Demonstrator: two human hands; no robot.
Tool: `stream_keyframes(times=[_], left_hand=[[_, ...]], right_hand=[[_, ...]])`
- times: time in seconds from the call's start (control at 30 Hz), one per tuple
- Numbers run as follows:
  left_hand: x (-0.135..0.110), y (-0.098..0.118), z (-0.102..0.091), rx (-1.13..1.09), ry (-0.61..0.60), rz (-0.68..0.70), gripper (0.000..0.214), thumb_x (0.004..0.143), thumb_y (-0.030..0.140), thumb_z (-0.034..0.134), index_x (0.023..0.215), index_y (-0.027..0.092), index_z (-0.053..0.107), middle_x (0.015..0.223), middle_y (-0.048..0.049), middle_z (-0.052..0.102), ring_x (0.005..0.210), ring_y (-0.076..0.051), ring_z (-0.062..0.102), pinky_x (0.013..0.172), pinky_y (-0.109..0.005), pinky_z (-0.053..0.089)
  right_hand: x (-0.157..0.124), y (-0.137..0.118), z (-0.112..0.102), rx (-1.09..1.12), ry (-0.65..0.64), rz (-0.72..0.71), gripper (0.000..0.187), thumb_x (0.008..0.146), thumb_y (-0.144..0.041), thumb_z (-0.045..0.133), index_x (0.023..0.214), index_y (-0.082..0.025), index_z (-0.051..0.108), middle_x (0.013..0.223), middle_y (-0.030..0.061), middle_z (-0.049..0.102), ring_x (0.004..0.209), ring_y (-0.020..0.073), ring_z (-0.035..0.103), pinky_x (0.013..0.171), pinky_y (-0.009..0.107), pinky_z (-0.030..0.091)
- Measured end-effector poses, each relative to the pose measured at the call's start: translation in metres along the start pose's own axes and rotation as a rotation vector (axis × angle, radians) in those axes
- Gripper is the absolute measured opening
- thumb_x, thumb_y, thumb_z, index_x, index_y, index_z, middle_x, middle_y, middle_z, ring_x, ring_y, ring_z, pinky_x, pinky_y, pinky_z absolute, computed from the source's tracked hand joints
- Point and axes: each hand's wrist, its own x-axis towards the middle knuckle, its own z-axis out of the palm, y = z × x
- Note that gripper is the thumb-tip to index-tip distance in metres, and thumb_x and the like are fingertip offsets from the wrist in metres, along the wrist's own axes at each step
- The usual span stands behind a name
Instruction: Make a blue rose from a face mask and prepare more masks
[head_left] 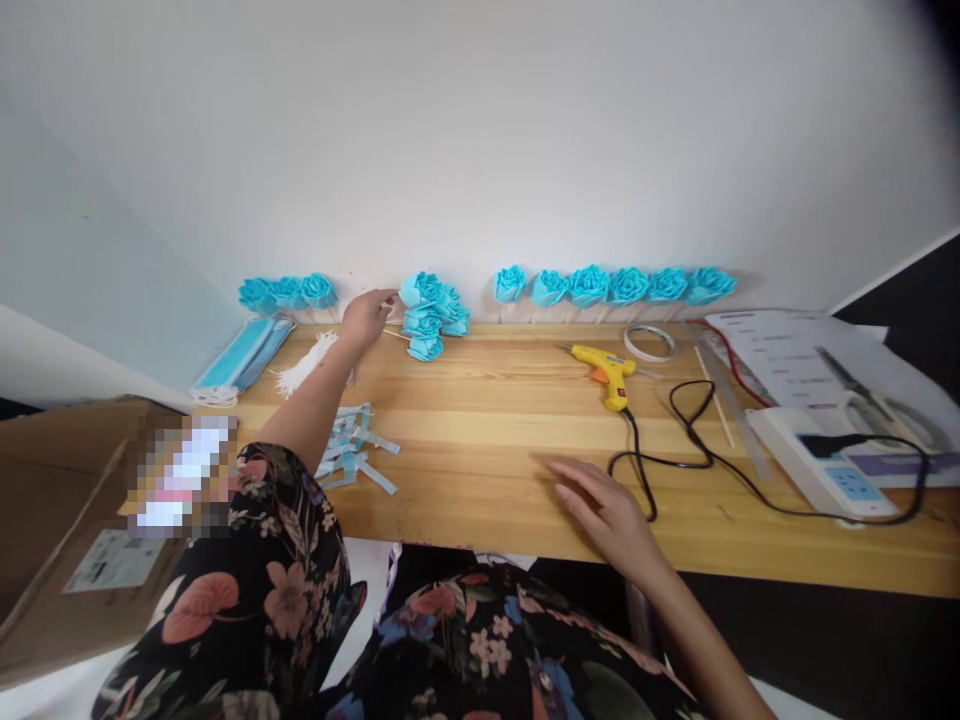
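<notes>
My left hand (pixel 366 317) reaches to the back of the wooden table (pixel 495 430). Its fingers pinch a blue paper rose (pixel 414 291) at the edge of a cluster of blue roses (pixel 433 318) lying against the wall. My right hand (pixel 600 505) lies flat and open on the table near the front edge, holding nothing. It is just left of the black cord (pixel 679 440) of a yellow glue gun (pixel 606 371). Cut blue paper strips (pixel 352 450) lie beside my left forearm.
More blue roses lean on the wall at left (pixel 287 292) and right (pixel 611 285). Blue face masks (pixel 244 358), white ties (pixel 305 364), a tape roll (pixel 649 343), thin sticks (pixel 716 395), papers (pixel 787 365), a white power strip (pixel 825 460) and a cardboard box (pixel 67 520) surround the work area.
</notes>
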Motion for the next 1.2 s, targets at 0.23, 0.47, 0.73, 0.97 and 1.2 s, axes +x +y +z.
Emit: stream_keyframes(times=[0.23,0.47,0.73,0.97,1.2], left_hand=[[-0.011,-0.007,-0.023,-0.067,0.058,-0.054,0.049,0.089,0.017,0.043,0.131,0.015,0.068,0.121,-0.0122,0.074,0.108,-0.022,0.067,0.100,-0.033,0.047],[-0.030,-0.011,-0.046,-0.114,0.130,-0.050,0.046,0.090,0.021,0.045,0.128,0.017,0.069,0.118,-0.0115,0.075,0.099,-0.021,0.068,0.095,-0.033,0.050],[-0.062,0.023,-0.064,-0.284,0.163,0.009,0.043,0.087,0.035,0.054,0.124,0.020,0.071,0.114,-0.0077,0.076,0.085,-0.017,0.067,0.082,-0.029,0.054],[-0.104,0.083,-0.059,-0.321,-0.068,0.132,0.036,0.088,0.044,0.055,0.110,0.026,0.077,0.105,-0.0054,0.079,0.089,-0.022,0.070,0.082,-0.032,0.056],[-0.090,0.089,-0.032,-0.339,-0.207,0.083,0.032,0.088,0.044,0.056,0.095,0.023,0.079,0.095,-0.0064,0.080,0.084,-0.023,0.071,0.080,-0.033,0.054]], right_hand=[[0.000,-0.003,0.002,-0.045,0.007,-0.018,0.029,0.099,-0.034,0.055,0.118,-0.022,0.074,0.116,0.0104,0.077,0.107,0.0244,0.074,0.094,0.042,0.060],[0.002,-0.006,0.008,-0.125,0.017,-0.070,0.029,0.098,-0.031,0.054,0.117,-0.024,0.075,0.114,0.0104,0.078,0.107,0.0258,0.074,0.094,0.045,0.060],[-0.004,-0.009,-0.011,-0.191,0.023,-0.127,0.030,0.100,-0.029,0.052,0.120,-0.024,0.073,0.117,0.0094,0.077,0.110,0.0240,0.072,0.097,0.044,0.058],[0.014,0.004,-0.066,-0.275,0.151,0.031,0.031,0.098,-0.036,0.052,0.116,-0.025,0.075,0.116,0.0093,0.077,0.110,0.0283,0.072,0.098,0.048,0.057],[0.113,-0.017,-0.028,-0.224,-0.127,-0.071,0.035,0.097,-0.031,0.056,0.127,-0.021,0.071,0.129,0.0099,0.072,0.121,0.0296,0.067,0.103,0.046,0.053]])
